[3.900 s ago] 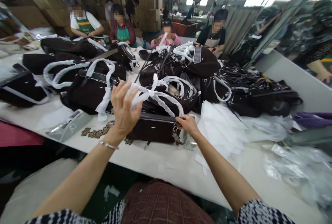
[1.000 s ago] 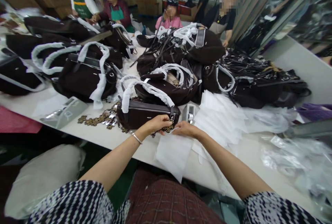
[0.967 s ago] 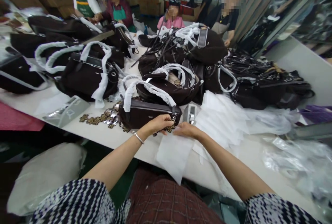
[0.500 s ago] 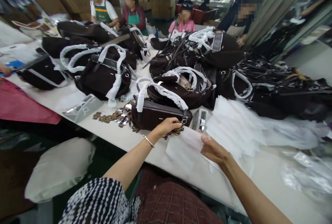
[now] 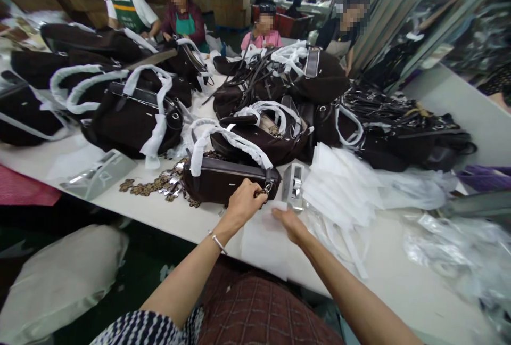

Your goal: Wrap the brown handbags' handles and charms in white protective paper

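My left hand (image 5: 241, 201) is closed on a bronze-coloured chain (image 5: 261, 192) at the right end of a dark brown handbag (image 5: 211, 184). The bag lies near the table's front edge, its handles (image 5: 239, 140) wrapped in white. My right hand (image 5: 292, 222) pinches the upper edge of a thin white sheet (image 5: 263, 241), which lies over the table below the chain. More flower-shaped chain (image 5: 154, 182) spreads out left of the bag. A tape dispenser (image 5: 294, 185) stands just beyond my right hand.
A stack of white sheets (image 5: 339, 185) lies to the right, with clear plastic bags (image 5: 439, 244) farther right. Another dispenser (image 5: 101, 174) sits at the left. Many brown bags (image 5: 136, 118) and dark straps fill the table's far side. Several people work behind it.
My view has shifted, so the table scene sits farther left. My right hand has come closer to my left with the white sheet, which now lies lower against the table. The left keeps the chain.
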`<state>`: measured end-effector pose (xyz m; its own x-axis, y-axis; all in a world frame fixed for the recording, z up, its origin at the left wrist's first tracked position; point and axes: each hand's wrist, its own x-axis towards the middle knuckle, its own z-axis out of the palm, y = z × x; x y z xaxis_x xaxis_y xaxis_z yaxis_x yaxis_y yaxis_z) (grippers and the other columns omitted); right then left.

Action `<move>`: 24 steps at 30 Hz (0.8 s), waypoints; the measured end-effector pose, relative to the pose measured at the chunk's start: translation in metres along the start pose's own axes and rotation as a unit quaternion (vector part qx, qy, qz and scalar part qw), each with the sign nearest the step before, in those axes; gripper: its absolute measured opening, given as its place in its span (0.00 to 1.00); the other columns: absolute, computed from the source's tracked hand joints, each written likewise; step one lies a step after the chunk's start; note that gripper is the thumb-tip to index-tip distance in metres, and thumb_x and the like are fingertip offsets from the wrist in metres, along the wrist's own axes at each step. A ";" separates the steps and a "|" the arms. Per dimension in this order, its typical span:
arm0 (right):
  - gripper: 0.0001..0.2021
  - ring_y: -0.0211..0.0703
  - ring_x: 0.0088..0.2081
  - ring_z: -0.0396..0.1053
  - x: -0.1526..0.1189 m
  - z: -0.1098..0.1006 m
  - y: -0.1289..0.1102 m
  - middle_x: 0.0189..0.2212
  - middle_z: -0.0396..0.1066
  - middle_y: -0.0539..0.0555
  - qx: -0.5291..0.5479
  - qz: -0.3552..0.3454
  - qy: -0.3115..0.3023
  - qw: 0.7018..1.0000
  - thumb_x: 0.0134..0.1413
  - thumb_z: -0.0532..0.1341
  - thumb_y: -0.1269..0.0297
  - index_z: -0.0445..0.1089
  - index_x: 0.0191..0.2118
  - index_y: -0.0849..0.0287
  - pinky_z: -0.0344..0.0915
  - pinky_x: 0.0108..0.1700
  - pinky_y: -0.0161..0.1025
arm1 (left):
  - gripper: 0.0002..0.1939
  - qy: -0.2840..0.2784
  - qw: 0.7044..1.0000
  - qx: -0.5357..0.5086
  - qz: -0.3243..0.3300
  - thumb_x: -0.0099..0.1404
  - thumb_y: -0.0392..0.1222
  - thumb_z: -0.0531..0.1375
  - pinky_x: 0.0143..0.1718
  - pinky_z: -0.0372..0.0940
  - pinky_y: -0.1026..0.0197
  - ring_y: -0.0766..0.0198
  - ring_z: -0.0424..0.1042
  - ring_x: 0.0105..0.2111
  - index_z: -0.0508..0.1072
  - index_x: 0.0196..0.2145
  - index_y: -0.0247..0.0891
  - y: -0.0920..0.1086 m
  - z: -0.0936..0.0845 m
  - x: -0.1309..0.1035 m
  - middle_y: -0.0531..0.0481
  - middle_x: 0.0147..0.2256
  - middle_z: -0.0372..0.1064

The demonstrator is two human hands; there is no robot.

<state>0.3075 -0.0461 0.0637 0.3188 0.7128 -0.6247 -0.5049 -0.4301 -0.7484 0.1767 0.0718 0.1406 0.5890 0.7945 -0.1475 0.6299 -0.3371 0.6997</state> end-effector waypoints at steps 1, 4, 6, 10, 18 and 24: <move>0.09 0.48 0.28 0.73 0.001 0.002 -0.003 0.29 0.78 0.57 0.031 0.002 -0.013 0.999 0.44 0.69 0.63 0.73 0.34 0.59 0.72 0.34 0.45 | 0.08 -0.012 1.000 -0.004 -0.009 0.60 0.45 0.60 0.37 0.65 0.60 0.59 0.72 0.35 0.75 0.29 0.39 0.001 0.000 -0.002 0.48 0.34 0.72; 0.10 0.49 0.31 0.75 0.002 0.013 -0.018 0.31 0.78 0.57 0.112 0.045 -0.091 0.988 0.50 0.65 0.62 0.74 0.38 0.60 0.72 0.39 0.47 | 0.08 -0.034 0.996 -0.083 -0.031 0.63 0.45 0.58 0.29 0.64 0.64 0.62 0.72 0.28 0.74 0.36 0.40 0.000 0.002 -0.011 0.50 0.31 0.73; 0.11 0.50 0.33 0.76 0.001 0.020 -0.026 0.31 0.78 0.57 0.148 0.073 -0.135 0.977 0.54 0.63 0.59 0.73 0.39 0.60 0.72 0.40 0.48 | 0.09 -0.017 0.988 -0.148 -0.047 0.64 0.44 0.57 0.25 0.64 0.66 0.64 0.72 0.27 0.71 0.41 0.41 -0.004 0.007 -0.017 0.51 0.32 0.74; 0.15 0.52 0.37 0.76 -0.001 0.027 -0.032 0.31 0.78 0.57 0.182 0.056 -0.153 0.970 0.54 0.63 0.52 0.72 0.37 0.59 0.72 0.40 0.49 | 0.07 -0.016 0.967 -0.239 -0.087 0.64 0.42 0.57 0.21 0.62 0.68 0.67 0.72 0.23 0.65 0.39 0.40 -0.012 0.025 -0.026 0.52 0.31 0.72; 0.17 0.43 0.31 0.73 0.002 0.032 -0.033 0.27 0.77 0.51 0.152 -0.025 -0.068 0.986 0.33 0.76 0.59 0.75 0.31 0.60 0.69 0.40 0.41 | 0.10 0.070 0.997 -0.033 0.011 0.64 0.49 0.61 0.39 0.65 0.58 0.59 0.71 0.34 0.69 0.31 0.40 -0.020 0.027 -0.044 0.51 0.30 0.70; 0.18 0.43 0.31 0.73 0.001 0.021 -0.039 0.29 0.78 0.53 0.069 -0.019 -0.079 0.994 0.32 0.76 0.58 0.78 0.32 0.61 0.68 0.41 0.42 | 0.21 0.064 0.987 -0.143 -0.032 0.65 0.58 0.56 0.48 0.64 0.51 0.52 0.70 0.43 0.74 0.37 0.35 -0.051 0.011 -0.030 0.43 0.38 0.73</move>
<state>0.3106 -0.0168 0.0969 0.2150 0.8096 -0.5462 -0.6032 -0.3298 -0.7262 0.1327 0.0595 0.1014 0.4724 0.8729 -0.1222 0.4847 -0.1415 0.8631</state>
